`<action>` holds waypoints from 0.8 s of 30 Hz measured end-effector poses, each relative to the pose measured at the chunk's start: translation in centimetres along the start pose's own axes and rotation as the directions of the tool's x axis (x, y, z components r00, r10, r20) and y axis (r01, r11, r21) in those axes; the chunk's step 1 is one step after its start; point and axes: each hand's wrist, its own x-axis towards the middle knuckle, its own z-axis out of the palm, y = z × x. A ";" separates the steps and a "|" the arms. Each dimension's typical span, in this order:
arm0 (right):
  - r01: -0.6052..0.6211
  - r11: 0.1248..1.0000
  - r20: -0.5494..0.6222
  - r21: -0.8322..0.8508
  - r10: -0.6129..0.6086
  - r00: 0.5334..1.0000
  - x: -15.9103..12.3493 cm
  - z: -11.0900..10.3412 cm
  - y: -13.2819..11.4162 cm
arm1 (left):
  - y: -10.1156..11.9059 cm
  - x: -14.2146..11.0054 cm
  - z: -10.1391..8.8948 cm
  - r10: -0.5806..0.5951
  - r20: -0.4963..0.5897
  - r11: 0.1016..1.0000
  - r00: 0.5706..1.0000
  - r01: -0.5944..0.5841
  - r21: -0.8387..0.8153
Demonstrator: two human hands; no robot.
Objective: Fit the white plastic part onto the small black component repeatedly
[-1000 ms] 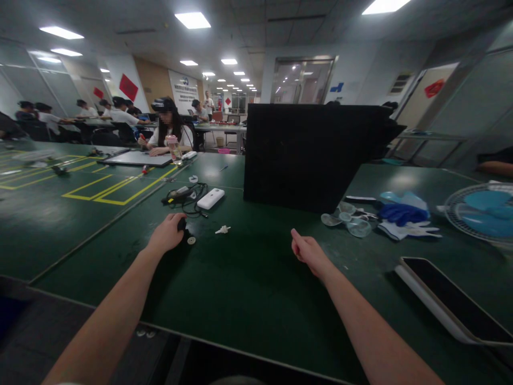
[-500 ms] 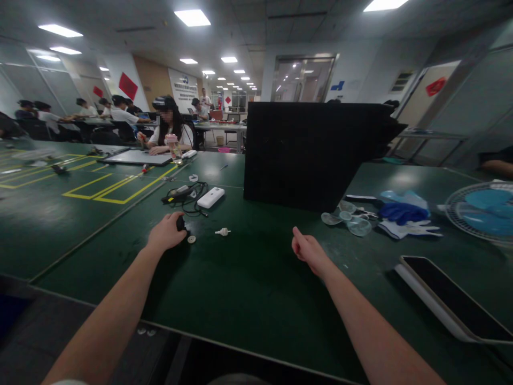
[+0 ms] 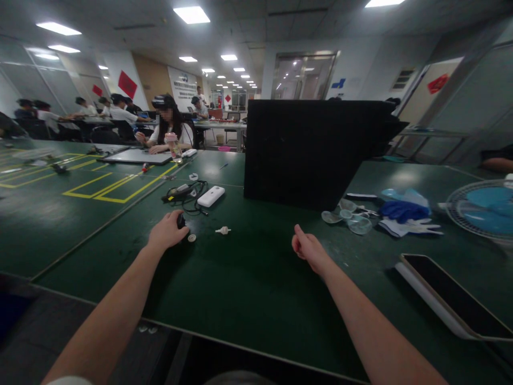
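Observation:
My left hand (image 3: 166,232) is wrapped round a small black part (image 3: 181,220) on the green table; most of it is hidden by the fingers. A small round white disc (image 3: 192,238) lies just beside those fingertips. To the right of it rests a small white plastic piece (image 3: 223,230) with a thin pin at each end. My right hand (image 3: 308,250) is a loose fist over the table with the thumb pointing up, and nothing shows in it. Nearest to that hand are a tall black panel (image 3: 296,155) and a clear fan blade (image 3: 345,215).
Beyond my left hand lie a white box-shaped device (image 3: 211,196) and a black cable (image 3: 188,195). At right are blue gloves (image 3: 404,212), white gloves (image 3: 412,227), a fan with a wire guard (image 3: 481,206) and a tablet (image 3: 452,294). A person (image 3: 172,131) sits across the table.
My left hand has shifted very slightly to the right with the black part. The right hand is almost still. The person across has moved a hand a little.

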 end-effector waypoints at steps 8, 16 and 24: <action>-0.003 0.998 -0.001 -0.058 0.003 1.000 -0.3 0.0 -0.7 | 0.4 -0.2 -0.2 -0.020 -0.048 0.999 0.999 0.018 -0.037; -0.011 0.999 0.008 -0.030 0.011 1.000 -0.1 0.0 -0.5 | 1.3 0.0 1.6 -0.029 -0.143 0.972 0.989 -0.005 -0.235; 0.008 0.998 0.004 -0.061 -0.008 1.000 0.1 0.2 -0.5 | 5.0 -0.4 2.8 0.063 -0.174 0.916 0.983 -0.126 -0.381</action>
